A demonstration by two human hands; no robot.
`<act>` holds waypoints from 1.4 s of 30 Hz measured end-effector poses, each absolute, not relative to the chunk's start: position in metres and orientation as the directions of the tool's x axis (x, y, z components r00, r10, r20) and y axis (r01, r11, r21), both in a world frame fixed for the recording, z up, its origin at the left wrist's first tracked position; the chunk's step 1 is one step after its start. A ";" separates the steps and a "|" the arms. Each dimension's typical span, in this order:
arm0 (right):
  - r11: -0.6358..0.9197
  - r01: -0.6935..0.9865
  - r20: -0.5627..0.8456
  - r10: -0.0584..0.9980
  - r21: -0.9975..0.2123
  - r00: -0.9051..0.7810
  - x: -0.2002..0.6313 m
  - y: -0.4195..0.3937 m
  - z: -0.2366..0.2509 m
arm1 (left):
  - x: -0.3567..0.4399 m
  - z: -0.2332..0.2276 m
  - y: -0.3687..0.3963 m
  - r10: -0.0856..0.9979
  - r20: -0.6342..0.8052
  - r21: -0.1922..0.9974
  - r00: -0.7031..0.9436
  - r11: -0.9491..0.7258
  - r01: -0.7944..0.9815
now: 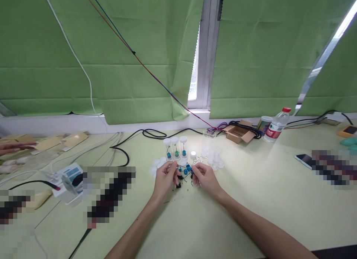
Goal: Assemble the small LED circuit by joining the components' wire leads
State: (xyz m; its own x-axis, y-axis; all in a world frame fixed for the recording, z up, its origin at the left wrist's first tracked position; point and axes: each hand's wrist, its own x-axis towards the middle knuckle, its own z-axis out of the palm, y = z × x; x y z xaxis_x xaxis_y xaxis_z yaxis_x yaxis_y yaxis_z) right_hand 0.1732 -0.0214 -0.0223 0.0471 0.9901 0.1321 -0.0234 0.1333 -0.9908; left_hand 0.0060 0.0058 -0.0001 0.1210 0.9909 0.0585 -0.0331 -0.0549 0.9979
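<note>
My left hand [165, 177] is closed, thumb against fingers, beside a cluster of small parts on the table. Whatever it pinches is too small to make out. Facing it, my right hand [206, 177] is also closed in a pinch next to the small blue parts [186, 171], its grip likewise unclear. Small black pieces [179, 185] lie between the hands. Behind them stand clear tubes with white caps [174, 140], holding blue or green parts on thin rods. A white cap-like piece [193, 154] and bent metal wires [201, 158] are just beyond my right fingers.
Clear plastic pieces [216, 159] lie to the right. Farther back are an open cardboard box [237, 134], a red-capped bottle [276, 127] and black cable [153, 134]. A phone [303, 161] lies right; a power adapter [68, 181] sits left. Another person's hand [13, 147] reaches in far left.
</note>
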 end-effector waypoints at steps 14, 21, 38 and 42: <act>0.130 -0.028 0.129 0.991 -0.991 0.036 0.172 -0.020 -0.026 | 0.007 0.003 0.005 0.981 0.107 0.994 0.163 -0.103 -0.032; 0.137 -0.039 0.136 0.990 -0.990 0.046 0.172 -0.020 -0.028 | 0.008 -0.001 0.006 0.970 0.136 0.991 0.201 -0.133 -0.025; 0.126 -0.016 0.126 0.991 -0.992 0.040 0.171 -0.023 -0.024 | 0.008 0.000 0.004 0.989 0.056 0.985 0.139 -0.031 -0.172; 0.122 -0.013 0.122 0.992 -0.992 0.039 0.172 -0.023 -0.023 | 0.007 0.000 0.005 0.986 0.047 0.985 0.159 -0.019 -0.171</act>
